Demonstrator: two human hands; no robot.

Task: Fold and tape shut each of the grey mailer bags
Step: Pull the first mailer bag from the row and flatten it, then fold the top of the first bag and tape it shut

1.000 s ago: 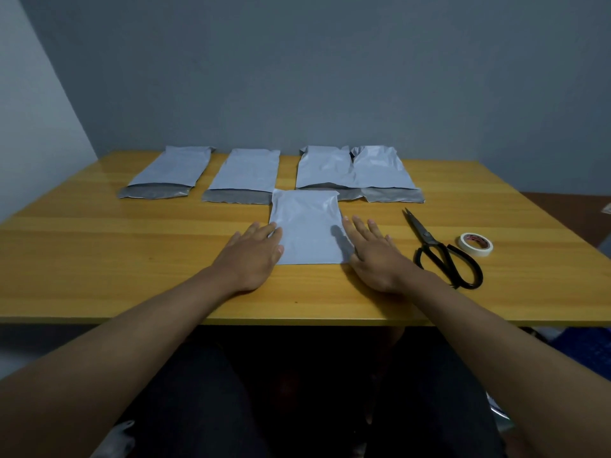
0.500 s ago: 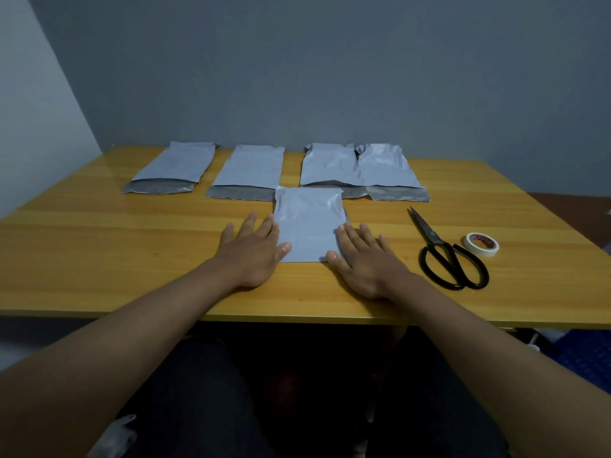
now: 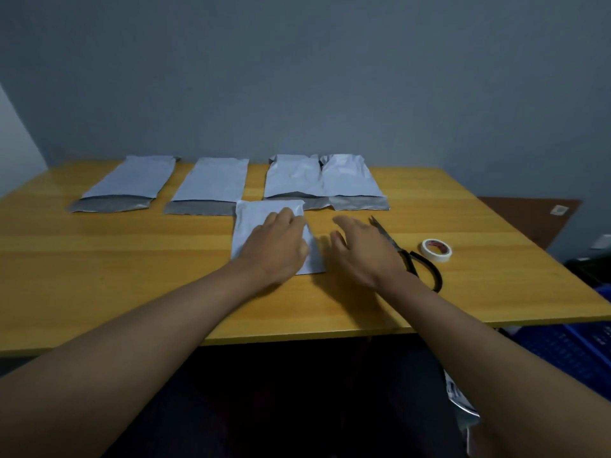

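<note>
Yellow wooden tabletop (image 3: 99,276) carries everything, its near edge at six o'clock where two bare forearms reach in. Nearest lies the folded pale grey plastic mailer bag (image 3: 251,226) at the centre; the left hand (image 3: 277,249) rests flat on its right half, fingers straight and pointing toward one o'clock. Just beside it at three o'clock the right hand (image 3: 360,249) hovers above the wood with fingers spread and relaxed, holding nothing, partly covering the black-handled steel scissors (image 3: 420,262). A white roll of tape (image 3: 436,250) sits further toward three o'clock, near the scissor handles. Beyond, toward twelve o'clock, a row of four unfolded grey mailer bags (image 3: 211,185) lies flat, darker open flaps facing the person, the two rightmost overlapping.
</note>
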